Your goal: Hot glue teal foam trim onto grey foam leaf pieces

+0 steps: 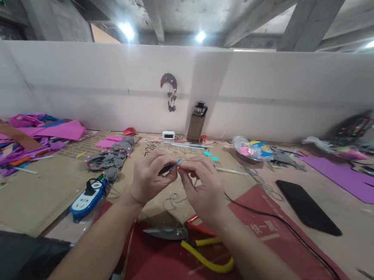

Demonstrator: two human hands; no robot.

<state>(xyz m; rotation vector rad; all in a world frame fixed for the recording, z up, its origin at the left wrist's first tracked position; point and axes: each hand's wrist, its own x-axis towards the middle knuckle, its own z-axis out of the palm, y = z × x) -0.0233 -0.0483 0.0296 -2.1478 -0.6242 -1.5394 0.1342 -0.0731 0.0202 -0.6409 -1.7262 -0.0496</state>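
In front of me my left hand pinches a dark grey piece that looks like felt. My right hand meets it, thumb and fingertips pressed together at the piece's edge. A tiny blue spot shows between the fingertips; what the right fingers hold is too small to make out. Loose grey cord lies on the cardboard below. Nearer to me, scissors with yellow handles rest on a red sheet, partly under my right forearm.
Grey felt pieces with pink dots and a blue power strip lie left, beyond them colourful scraps. A bottle and small clock stand behind. At right are a bowl, black phone-like slab and cable.
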